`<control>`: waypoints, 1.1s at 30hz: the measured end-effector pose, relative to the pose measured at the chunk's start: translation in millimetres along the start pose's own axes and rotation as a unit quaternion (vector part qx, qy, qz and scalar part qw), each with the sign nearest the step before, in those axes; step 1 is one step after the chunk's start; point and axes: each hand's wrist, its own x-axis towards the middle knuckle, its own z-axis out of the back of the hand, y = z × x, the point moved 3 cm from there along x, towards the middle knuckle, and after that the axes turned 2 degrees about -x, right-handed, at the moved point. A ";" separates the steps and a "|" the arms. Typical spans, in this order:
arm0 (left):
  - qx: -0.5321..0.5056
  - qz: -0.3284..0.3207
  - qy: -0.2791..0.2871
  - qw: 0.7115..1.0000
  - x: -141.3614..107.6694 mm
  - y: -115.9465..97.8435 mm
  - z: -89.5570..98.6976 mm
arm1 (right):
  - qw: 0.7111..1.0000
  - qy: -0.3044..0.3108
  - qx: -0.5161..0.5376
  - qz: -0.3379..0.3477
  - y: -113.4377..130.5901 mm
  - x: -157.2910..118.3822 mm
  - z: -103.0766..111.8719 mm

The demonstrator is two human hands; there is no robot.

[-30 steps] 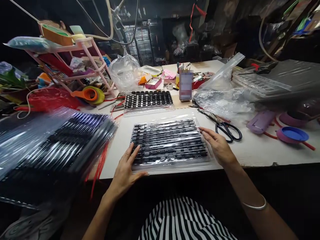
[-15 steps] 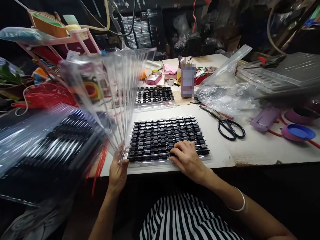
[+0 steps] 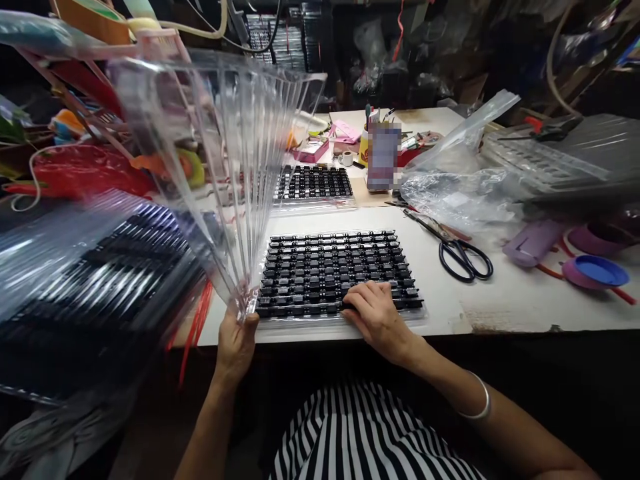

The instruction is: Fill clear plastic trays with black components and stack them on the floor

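My left hand (image 3: pixel 237 347) is closed on the lower corner of a clear ribbed plastic tray (image 3: pixel 220 153), which stands up and leans left, slightly blurred. In front of me a flat clear tray holds rows of black chip-like parts (image 3: pixel 320 270) with tiny metal pins. My right hand (image 3: pixel 375 317) rests over the front rows, right of the middle. Its fingers are curled and pressed together at the front row of these parts; the fingertips are partly hidden.
Another filled tray (image 3: pixel 317 183) lies farther back. To the left is a plastic-covered stack of black strips (image 3: pixel 100 287), with red cords (image 3: pixel 196 327) beside it. Black-handled scissors (image 3: pixel 465 259), clear plastic bags (image 3: pixel 460 193) and a purple-blue dish (image 3: pixel 597 271) lie on the right.
The view has shifted a little. The clear ribbed tray in my left hand has swung slightly more upright and rightward. My right hand stays at the front row.
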 end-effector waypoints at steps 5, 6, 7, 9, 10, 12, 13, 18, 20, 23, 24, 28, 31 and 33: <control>0.010 -0.004 0.000 1.000 -0.6 -1.0 0.0 | 1.000 -0.010 0.022 0.001 -0.7 1.1 -3.0; 0.014 -0.007 0.000 1.000 -0.5 -1.4 0.1 | 0.999 -0.012 0.034 0.000 -0.9 0.4 -2.1; 0.019 -0.010 0.001 1.000 -0.3 -1.8 0.2 | 0.999 -0.012 0.046 0.000 -0.9 -0.6 -0.7; 0.026 -0.012 0.002 1.000 0.0 -2.2 0.3 | 0.998 -0.016 0.060 0.001 -0.3 -2.4 4.1; 0.026 -0.012 0.003 1.000 0.1 -2.4 0.2 | 0.998 -0.021 0.058 0.001 0.2 -2.9 7.2; 0.022 -0.011 0.004 1.000 0.0 -3.0 -0.1 | 0.999 -0.018 0.030 0.008 1.8 -2.6 12.1; 0.018 -0.011 0.003 1.000 -0.2 -3.3 -0.2 | 1.000 -0.003 0.004 0.018 3.0 -1.6 12.7; 0.006 -0.007 0.000 1.000 -0.7 -3.3 0.8 | 0.985 0.120 -0.103 0.075 7.6 6.2 -5.7; 0.006 -0.009 0.000 1.000 -0.8 -2.4 1.6 | 0.979 0.146 -0.114 0.085 7.9 7.8 -15.1; 0.003 -0.013 0.005 1.000 -1.0 -1.0 1.5 | 0.975 0.162 -0.115 0.096 7.9 6.8 -21.4; 0.004 -0.014 0.006 1.000 -1.0 -0.7 1.3 | 0.975 0.166 -0.112 0.099 7.9 6.0 -21.1; 0.009 -0.019 0.010 1.000 -0.5 0.2 0.6 | 0.974 0.183 -0.092 0.093 9.2 6.7 -17.0; 0.019 -0.018 0.010 1.000 0.1 0.3 0.9 | 0.977 0.177 -0.080 0.081 14.8 12.6 -18.8; 0.020 -0.014 0.011 1.000 0.2 0.1 0.9 | 0.979 0.170 -0.079 0.086 21.0 16.1 -23.6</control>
